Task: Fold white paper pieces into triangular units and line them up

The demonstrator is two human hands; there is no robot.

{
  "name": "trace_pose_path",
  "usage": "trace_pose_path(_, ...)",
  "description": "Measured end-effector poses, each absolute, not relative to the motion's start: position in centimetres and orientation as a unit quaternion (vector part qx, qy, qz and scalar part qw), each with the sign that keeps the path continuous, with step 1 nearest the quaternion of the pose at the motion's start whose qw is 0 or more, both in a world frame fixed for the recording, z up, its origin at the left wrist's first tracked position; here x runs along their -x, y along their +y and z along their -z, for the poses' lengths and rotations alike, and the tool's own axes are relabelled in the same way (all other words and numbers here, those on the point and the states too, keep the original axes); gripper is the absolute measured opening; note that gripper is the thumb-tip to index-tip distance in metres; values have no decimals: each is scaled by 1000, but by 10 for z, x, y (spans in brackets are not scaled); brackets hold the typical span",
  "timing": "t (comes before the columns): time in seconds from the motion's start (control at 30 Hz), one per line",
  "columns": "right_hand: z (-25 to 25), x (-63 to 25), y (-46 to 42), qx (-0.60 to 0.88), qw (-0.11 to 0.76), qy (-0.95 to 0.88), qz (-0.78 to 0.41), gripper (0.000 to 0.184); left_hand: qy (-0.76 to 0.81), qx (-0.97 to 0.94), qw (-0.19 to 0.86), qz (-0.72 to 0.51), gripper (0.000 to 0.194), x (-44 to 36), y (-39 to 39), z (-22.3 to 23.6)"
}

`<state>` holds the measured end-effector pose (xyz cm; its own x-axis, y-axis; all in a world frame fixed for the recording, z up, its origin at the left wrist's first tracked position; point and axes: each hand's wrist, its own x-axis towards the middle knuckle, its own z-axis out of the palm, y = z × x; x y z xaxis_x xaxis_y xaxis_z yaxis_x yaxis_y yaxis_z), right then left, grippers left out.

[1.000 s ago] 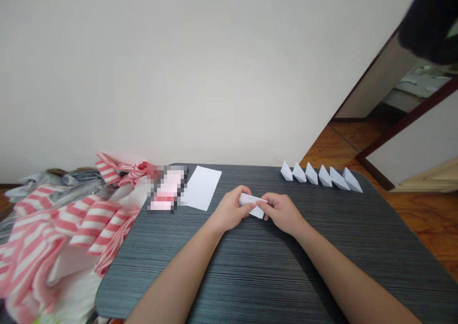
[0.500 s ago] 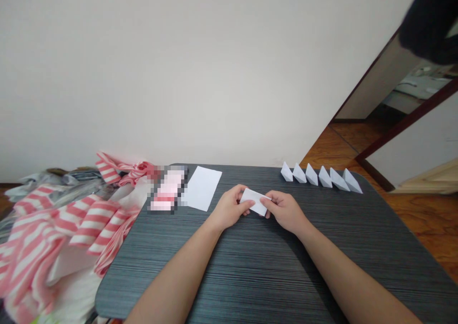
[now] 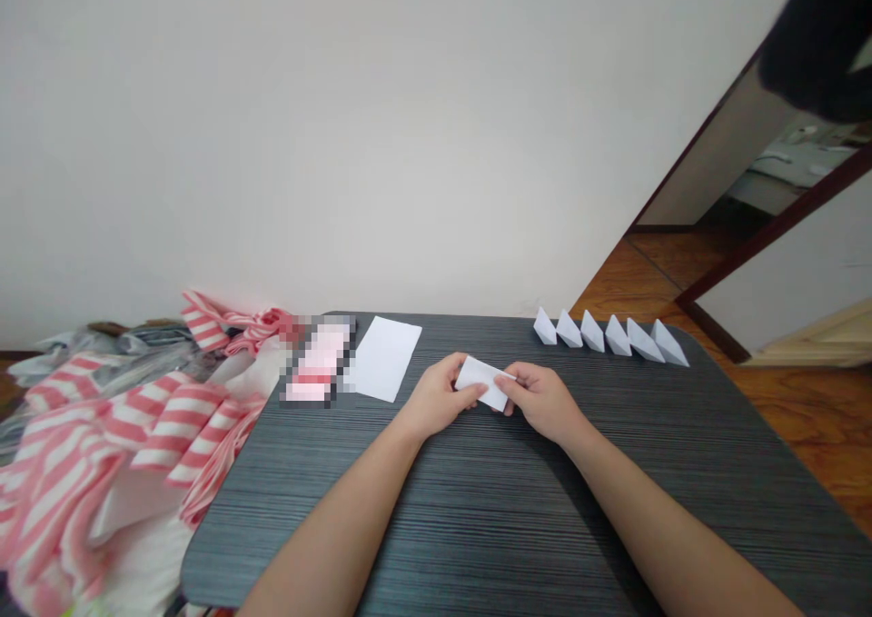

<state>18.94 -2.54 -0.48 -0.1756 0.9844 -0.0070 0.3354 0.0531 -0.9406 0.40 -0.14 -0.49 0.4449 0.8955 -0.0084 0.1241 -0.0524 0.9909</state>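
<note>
My left hand [image 3: 440, 399] and my right hand [image 3: 541, 403] hold a small folded piece of white paper [image 3: 482, 383] between their fingers, just above the dark table. Its left end lies under my left fingers, and my right fingertips pinch its right side. Behind my left hand, a flat rectangular sheet of white paper [image 3: 385, 359] lies on the grey wood-grain tabletop [image 3: 477, 526]. A row of several white folded paper wedges [image 3: 609, 335] stands along the table's far right edge, beyond my right hand.
A heap of pink-and-white striped plastic bags [image 3: 123, 453] overhangs the table's left side. Next to the white sheet is a pixelated pink-and-white item [image 3: 320, 363]. A dark blurred object [image 3: 814, 44] hangs at top right, near a doorway. A wall rises behind the table.
The folded paper shows a broader white face than one second ago, when it looked like a narrow strip. My hands have shifted slightly on it.
</note>
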Motion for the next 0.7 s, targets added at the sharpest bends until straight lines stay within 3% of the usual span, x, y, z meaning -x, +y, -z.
trace_pose_path(0.17, 4, -185, -25, 513, 349, -625, -474, 24, 418, -667, 511, -344, 26, -2, -3, 1)
trace_pose_path(0.43, 4, -193, -26, 502, 358, -614, -493, 27, 405, -653, 535, -351, 25, -4, -1, 9)
trace_pose_path(0.7, 2, -191, -26, 501, 362, -615, -490, 27, 412, -660, 515, -359, 36, -4, -2, 7)
